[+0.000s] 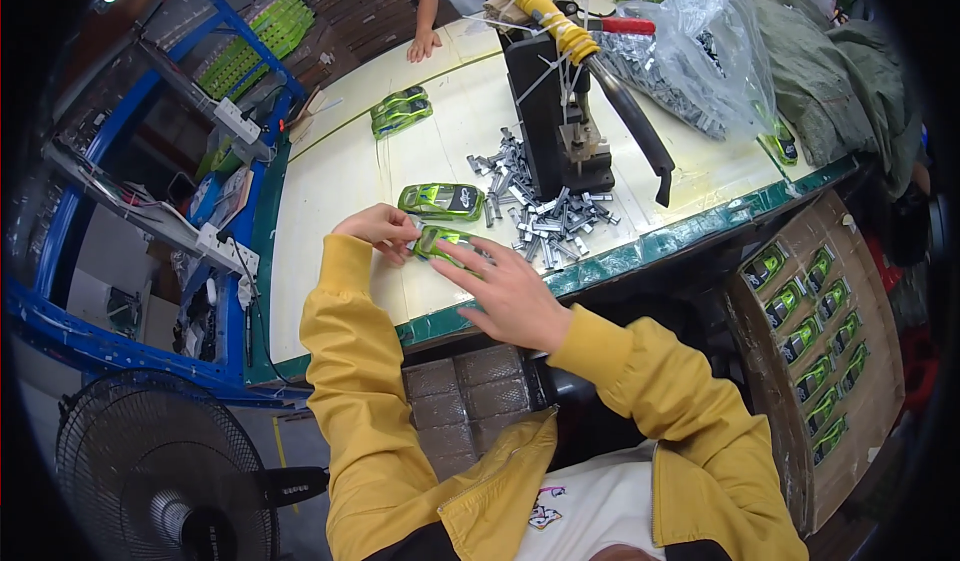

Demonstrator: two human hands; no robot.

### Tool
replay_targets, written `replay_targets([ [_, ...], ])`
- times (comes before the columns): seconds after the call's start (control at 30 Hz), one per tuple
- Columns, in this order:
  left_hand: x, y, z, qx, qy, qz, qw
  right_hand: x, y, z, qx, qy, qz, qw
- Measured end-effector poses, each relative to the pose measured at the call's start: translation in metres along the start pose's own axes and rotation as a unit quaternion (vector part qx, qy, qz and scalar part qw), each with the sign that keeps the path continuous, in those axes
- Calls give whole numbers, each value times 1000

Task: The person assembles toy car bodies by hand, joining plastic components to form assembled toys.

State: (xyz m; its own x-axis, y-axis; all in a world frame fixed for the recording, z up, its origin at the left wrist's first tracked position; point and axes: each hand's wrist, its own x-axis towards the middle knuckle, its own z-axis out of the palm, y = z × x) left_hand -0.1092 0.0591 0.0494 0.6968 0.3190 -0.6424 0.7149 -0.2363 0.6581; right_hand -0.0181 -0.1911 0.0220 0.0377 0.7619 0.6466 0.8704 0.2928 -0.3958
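Observation:
A shiny green toy car body [440,243] lies near the front edge of the table. At its left end my left hand [380,229] pinches it between thumb and fingers. My right hand [515,296] reaches over its right side, fingers stretched out and apart, the fingertips at the shell. Just beyond is a second green car body [442,201] with a dark windscreen. Another pair of green car bodies [401,112] lies farther back. To the right of these spreads a heap of small grey bracket-like parts [550,219].
A hand press [575,151] with a yellow-wrapped lever [540,9] stands amid the grey parts. Behind it is a clear plastic bag [700,61] of similar parts. A carton [870,401] at right holds several green cars. A fan [160,471] stands lower left; a person's hand [424,45] rests across the table.

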Motion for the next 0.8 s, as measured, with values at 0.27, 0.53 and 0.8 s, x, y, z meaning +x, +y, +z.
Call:
replay_targets([
  [0.27, -7, 7, 39, -19, -36, 48, 998, 9, 14, 34, -160, -103, 33, 981],
  [0.53, -13, 29, 53, -41, -159, 148, 975, -17, -8, 4, -123, -93, 66, 986],
  [0.8, 39, 86, 80, 86, 64, 214, 971, -62, -14, -67, 217, 18, 132, 967],
])
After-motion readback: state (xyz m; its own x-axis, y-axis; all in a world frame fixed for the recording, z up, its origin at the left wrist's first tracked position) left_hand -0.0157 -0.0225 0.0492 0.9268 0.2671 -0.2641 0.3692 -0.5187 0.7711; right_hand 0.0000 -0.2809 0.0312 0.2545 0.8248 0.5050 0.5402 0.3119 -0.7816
